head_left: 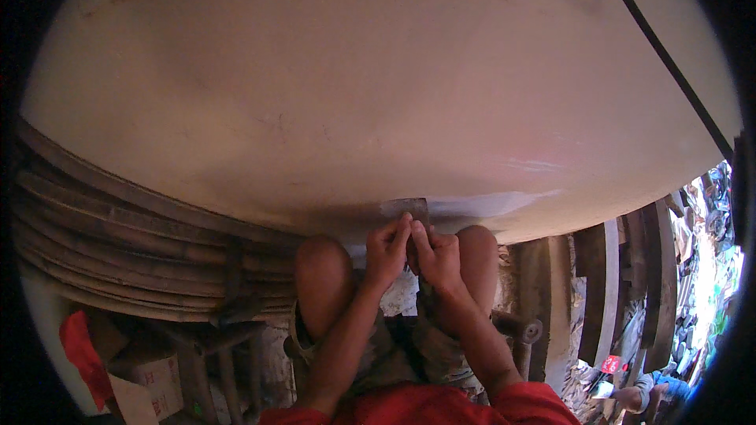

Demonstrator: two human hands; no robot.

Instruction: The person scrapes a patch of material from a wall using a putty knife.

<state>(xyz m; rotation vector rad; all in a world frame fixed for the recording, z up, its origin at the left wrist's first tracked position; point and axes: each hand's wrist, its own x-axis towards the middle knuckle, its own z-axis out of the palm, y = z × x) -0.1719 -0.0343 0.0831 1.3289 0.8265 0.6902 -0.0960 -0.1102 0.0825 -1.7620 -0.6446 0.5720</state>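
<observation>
Flat dark plate (416, 205) is up at the low edge of the pale curved panel (354, 110); can't tell if touching. L hand (386, 253) & R hand (439, 256) both pinch its near end, thumbs close; prob. best w/ even pressure, plate following the curve, knees (323, 271) clear.

A flat, dark grey, square-edged piece (413, 205) lies at the near edge of a broad, pale, curved surface (362, 86).
</observation>
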